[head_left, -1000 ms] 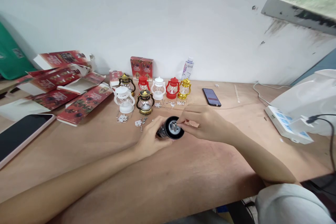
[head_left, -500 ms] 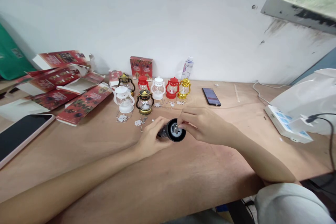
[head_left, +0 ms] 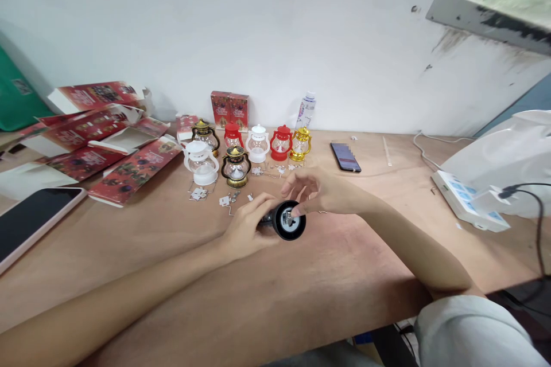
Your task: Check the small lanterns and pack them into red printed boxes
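A small black lantern (head_left: 275,222) lies on its side in my left hand (head_left: 247,223), which is closed around its body. Its round base is turned toward me, showing a white recessed disc (head_left: 288,220) with small metal parts. At the base's right rim is my right hand (head_left: 314,192), its fingers apart and curved, the thumb at or just over the recess. No held thing shows in that hand. Beyond stand a black-and-gold lantern (head_left: 236,167), a white lantern (head_left: 201,163), a red lantern (head_left: 281,143) and a gold lantern (head_left: 300,144), among several small lanterns.
Flattened red boxes (head_left: 133,169) pile up at the left, near a large phone (head_left: 37,221). Wire-and-card bits (head_left: 199,192) lie before the lanterns. A bottle (head_left: 305,110), another phone (head_left: 345,157) and a power strip (head_left: 471,200) are farther right.
My right hand's fingers have spread and lifted from the pinch at the base, the thumb staying near the recess. My left hand still holds the black lantern, its base tilted slightly.
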The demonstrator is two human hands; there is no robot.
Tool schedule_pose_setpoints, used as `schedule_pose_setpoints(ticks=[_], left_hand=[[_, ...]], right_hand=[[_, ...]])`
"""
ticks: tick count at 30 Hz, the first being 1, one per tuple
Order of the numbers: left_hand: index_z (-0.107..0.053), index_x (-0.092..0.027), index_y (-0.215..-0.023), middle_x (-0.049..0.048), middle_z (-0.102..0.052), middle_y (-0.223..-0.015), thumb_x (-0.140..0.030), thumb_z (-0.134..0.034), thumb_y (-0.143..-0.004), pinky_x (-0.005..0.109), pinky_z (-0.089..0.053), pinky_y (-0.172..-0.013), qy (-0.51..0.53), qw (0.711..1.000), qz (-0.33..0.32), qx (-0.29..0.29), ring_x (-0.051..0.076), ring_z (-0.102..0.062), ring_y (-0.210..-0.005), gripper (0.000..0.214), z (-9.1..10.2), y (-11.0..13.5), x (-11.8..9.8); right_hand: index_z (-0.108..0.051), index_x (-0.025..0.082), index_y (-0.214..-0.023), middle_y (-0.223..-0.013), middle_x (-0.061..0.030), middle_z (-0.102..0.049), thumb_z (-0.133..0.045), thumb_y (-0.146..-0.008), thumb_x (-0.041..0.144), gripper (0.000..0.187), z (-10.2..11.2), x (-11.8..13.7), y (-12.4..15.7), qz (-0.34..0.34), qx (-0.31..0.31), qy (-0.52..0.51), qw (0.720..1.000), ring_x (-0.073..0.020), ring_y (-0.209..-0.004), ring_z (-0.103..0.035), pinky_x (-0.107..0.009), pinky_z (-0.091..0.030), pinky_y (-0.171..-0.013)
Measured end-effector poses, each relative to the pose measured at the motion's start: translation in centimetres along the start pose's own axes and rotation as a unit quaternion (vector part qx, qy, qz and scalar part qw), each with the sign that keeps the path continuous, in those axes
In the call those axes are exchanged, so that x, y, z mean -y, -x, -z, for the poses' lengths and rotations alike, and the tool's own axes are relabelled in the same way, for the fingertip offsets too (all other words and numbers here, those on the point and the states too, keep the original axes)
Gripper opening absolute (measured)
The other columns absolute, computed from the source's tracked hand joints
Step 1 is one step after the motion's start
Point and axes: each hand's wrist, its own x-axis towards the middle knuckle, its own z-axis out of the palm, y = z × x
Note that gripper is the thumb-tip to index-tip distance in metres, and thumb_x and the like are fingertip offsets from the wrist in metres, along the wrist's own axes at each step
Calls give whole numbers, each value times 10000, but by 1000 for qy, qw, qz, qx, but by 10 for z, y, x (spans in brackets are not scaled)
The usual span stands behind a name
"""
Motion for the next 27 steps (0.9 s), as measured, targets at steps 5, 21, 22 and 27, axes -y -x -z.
schedule_pose_setpoints(ticks=[5, 21, 22, 27], left_hand=[[-549, -163, -1092, 78, -602, -1000, -270, -680, -754, 296, -481, -754, -37, 999, 11, -9, 210, -607, -877, 377, -1, 1, 4], [-513, -206, -1085, 6, -626, -968, -243, -716, -735, 258, -453, -769, 14, 998, 35, -59, 169, -592, -873, 406, -3, -1, 3], [-514, -203, -1078, 7, -626, -965, -243, -718, -734, 257, -454, -766, 17, 997, 36, -58, 168, -592, -871, 402, -3, -1, 2], [-516, -194, -1077, 18, -627, -972, -264, -723, -741, 259, -464, -767, 30, 997, 36, -56, 171, -596, -878, 401, -4, -1, 1]], right_hand=[[-624, 161, -774, -726, 22, -635, -694, -602, 116, 191, -9, -5, -11, -63, 27, -119, 991, -107, -674, -569, -259, -456, -669], [-663, 156, -1008, -1056, -118, -691, -723, -679, 138, 335, 49, -50, -17, -225, 115, 508, 824, -271, -953, -646, -279, -422, -630], [-677, 155, -974, -1026, -109, -702, -725, -666, 124, 313, 48, -55, -21, -231, 128, 501, 824, -260, -925, -656, -266, -410, -599], [-704, 131, -891, -925, -96, -726, -698, -653, 107, 239, 49, -69, -33, -217, 142, 475, 841, -227, -822, -665, -253, -397, -559]])
